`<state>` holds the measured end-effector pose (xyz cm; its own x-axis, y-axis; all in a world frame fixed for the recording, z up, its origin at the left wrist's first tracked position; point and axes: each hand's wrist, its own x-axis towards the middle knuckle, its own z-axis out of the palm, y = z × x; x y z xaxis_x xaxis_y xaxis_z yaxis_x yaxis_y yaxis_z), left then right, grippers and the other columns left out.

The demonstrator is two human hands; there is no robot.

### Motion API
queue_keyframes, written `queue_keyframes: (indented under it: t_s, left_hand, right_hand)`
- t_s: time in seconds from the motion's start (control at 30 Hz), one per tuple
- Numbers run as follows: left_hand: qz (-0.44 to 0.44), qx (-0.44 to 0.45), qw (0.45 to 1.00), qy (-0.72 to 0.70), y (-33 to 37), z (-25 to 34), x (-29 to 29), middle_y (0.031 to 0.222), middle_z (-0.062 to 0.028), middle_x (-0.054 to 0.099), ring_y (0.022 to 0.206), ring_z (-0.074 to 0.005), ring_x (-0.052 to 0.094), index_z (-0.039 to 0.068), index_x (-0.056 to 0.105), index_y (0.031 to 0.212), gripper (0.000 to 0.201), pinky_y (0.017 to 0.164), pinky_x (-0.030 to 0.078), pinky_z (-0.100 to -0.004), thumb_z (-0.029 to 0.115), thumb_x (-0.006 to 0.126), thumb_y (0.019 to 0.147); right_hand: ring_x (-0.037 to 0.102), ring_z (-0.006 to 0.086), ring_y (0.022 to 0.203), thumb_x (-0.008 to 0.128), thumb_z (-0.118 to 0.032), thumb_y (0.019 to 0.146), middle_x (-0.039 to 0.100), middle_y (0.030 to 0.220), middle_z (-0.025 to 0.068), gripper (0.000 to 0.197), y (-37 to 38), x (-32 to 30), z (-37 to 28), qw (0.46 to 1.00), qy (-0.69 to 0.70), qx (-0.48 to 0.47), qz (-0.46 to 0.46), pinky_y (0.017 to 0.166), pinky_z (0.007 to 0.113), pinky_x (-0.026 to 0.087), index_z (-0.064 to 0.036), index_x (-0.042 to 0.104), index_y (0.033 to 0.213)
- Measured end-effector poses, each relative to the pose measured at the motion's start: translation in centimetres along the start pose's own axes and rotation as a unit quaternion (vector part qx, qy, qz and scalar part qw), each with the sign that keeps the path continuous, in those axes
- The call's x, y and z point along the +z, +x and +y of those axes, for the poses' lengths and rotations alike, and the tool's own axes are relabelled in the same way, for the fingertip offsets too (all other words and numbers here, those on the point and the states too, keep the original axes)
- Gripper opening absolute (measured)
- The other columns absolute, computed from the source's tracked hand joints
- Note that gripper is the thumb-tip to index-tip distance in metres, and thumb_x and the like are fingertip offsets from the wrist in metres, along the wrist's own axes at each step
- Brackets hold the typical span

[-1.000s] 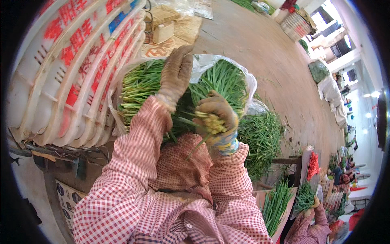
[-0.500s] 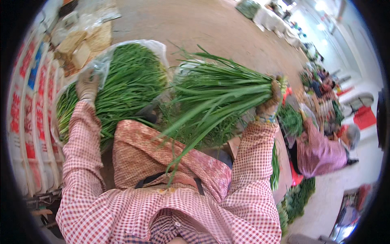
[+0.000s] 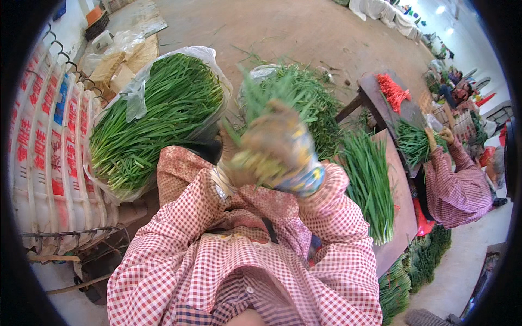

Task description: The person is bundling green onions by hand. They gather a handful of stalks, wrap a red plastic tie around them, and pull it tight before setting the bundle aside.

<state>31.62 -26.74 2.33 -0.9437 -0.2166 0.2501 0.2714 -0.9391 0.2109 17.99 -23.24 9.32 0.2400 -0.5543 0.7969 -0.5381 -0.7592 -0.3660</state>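
In front of my lap my gloved right hand (image 3: 280, 138), with a blue and yellow cuff, is closed round a bunch of garlic chives (image 3: 258, 164). The pale stem ends point down toward me, and the blurred leaves stick up beyond the hand. My gloved left hand (image 3: 232, 165) is close against the stem ends; motion blur and the right hand hide its fingers. To the left lies a heap of long chives (image 3: 174, 108) in a clear plastic bag (image 3: 205, 54). Behind my hands is a pile of loose green leaves (image 3: 315, 103).
At my right, chives (image 3: 370, 185) lie on a low board (image 3: 396, 190). Beyond stands a dark table (image 3: 375, 98) with red ties (image 3: 392, 93). A co-worker (image 3: 457, 185) in a checked shirt handles greens there. A white slatted rack (image 3: 60, 163) stands at the left.
My left hand has left the bag and come to the middle. My right hand has brought the chives from the right to in front of my lap, leaves now upward. My view has shifted slightly.
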Motion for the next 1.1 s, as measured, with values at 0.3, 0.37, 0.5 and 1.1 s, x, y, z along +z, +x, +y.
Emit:
queue_keyframes:
  t_s: [0.3, 0.37, 0.5, 1.1]
  left_hand:
    - [0.006, 0.160, 0.984, -0.083, -3.8, 2.3, -4.7, 0.153, -0.0274, 0.013, 0.130, -0.0433, 0.039, 0.006, 0.009, 0.151, 0.080, 0.107, 0.037, -0.0560, 0.051, 0.045, 0.096]
    - [-0.025, 0.158, 0.986, -0.040, -3.2, 3.4, -6.0, 0.149, -0.0264, 0.027, 0.128, -0.0388, 0.045, 0.005, 0.018, 0.150, 0.074, 0.106, 0.041, -0.0513, 0.046, 0.047, 0.095]
    - [0.091, 0.175, 0.979, 0.055, -2.4, 4.4, -4.2, 0.131, -0.0210, 0.053, 0.113, -0.0324, 0.059, 0.003, 0.038, 0.141, 0.065, 0.099, 0.049, -0.0456, 0.032, 0.061, 0.087]
    - [-0.030, -0.135, 0.901, 0.410, 22.2, -6.6, -3.7, 0.137, -0.0138, 0.049, 0.121, -0.0267, 0.049, 0.014, 0.045, 0.136, 0.074, 0.105, 0.036, -0.0468, 0.050, 0.071, 0.077]
  right_hand:
    - [0.050, 0.0238, 0.111, 0.057, -0.034, 0.079, 0.054, 0.122, 0.0002, 0.046, -3.2, 6.9, 0.6, 0.949, 0.072, -0.150, -0.269, 0.107, 0.048, 0.035, -0.0219, 0.054, 0.123]
    - [0.047, 0.0254, 0.118, 0.060, -0.036, 0.078, 0.053, 0.125, 0.0022, 0.048, -1.2, 5.3, -0.3, 0.920, 0.012, -0.206, -0.332, 0.108, 0.048, 0.034, -0.0209, 0.054, 0.124]
    - [0.041, 0.0285, 0.133, 0.066, -0.038, 0.076, 0.051, 0.130, 0.0061, 0.054, 1.2, 1.2, -2.5, 0.923, 0.042, -0.154, -0.349, 0.111, 0.049, 0.031, -0.0189, 0.054, 0.125]
    - [0.059, 0.0207, 0.102, 0.070, -0.016, 0.084, 0.062, 0.116, 0.0085, 0.051, -14.5, -16.0, 4.6, 0.913, -0.019, 0.367, 0.177, 0.089, 0.037, 0.050, -0.0050, 0.048, 0.128]
